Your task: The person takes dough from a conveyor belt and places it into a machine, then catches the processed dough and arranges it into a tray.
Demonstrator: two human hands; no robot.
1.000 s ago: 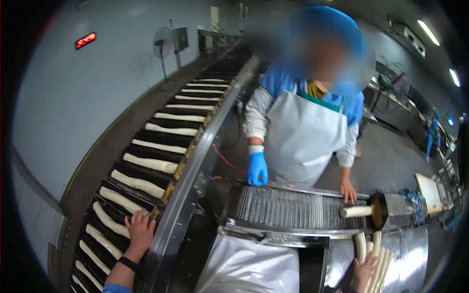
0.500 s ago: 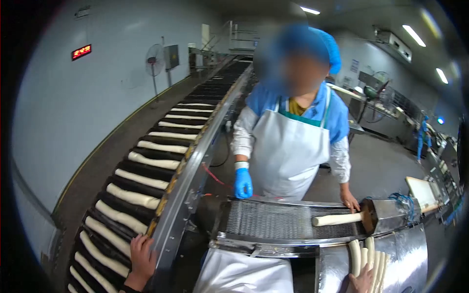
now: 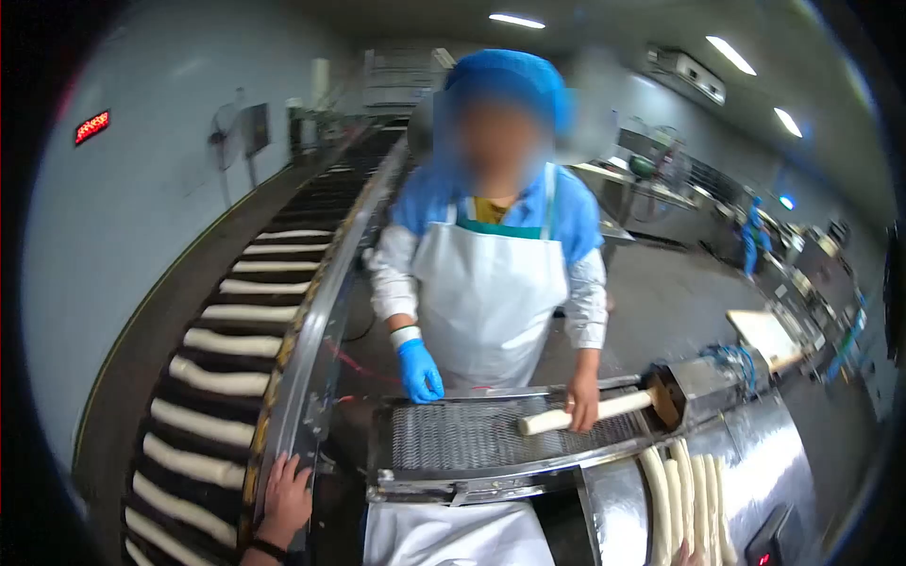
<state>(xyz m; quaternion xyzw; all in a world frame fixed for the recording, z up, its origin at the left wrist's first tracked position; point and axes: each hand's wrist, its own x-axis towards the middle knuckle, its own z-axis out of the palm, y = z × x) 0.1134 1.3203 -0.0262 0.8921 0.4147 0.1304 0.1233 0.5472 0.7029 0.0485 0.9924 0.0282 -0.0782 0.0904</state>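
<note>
My left hand [image 3: 286, 498] rests on the metal side rail [image 3: 311, 377] of the long conveyor, its fingers stretched out and holding nothing. Beside it, dough logs [image 3: 196, 464] lie crosswise in the dark troughs of that conveyor. Only a small part of my right hand [image 3: 686, 551] shows at the bottom edge, at the lower ends of several long dough strips [image 3: 673, 500] lying side by side on a steel table [image 3: 774, 453]; most of its fingers are hidden.
Across a mesh belt [image 3: 453, 439] stands a co-worker [image 3: 491, 302] in a white apron, one gloved hand near the belt, the other bare hand on a dough log [image 3: 609, 410]. That log meets a metal chute [image 3: 703, 387]. A dark device [image 3: 776, 538] sits at lower right.
The view has swung right. The co-worker's bare hand has come onto the log, which extends further from the chute. My left hand is now on the rail; my right hand is lower, mostly out of frame.
</note>
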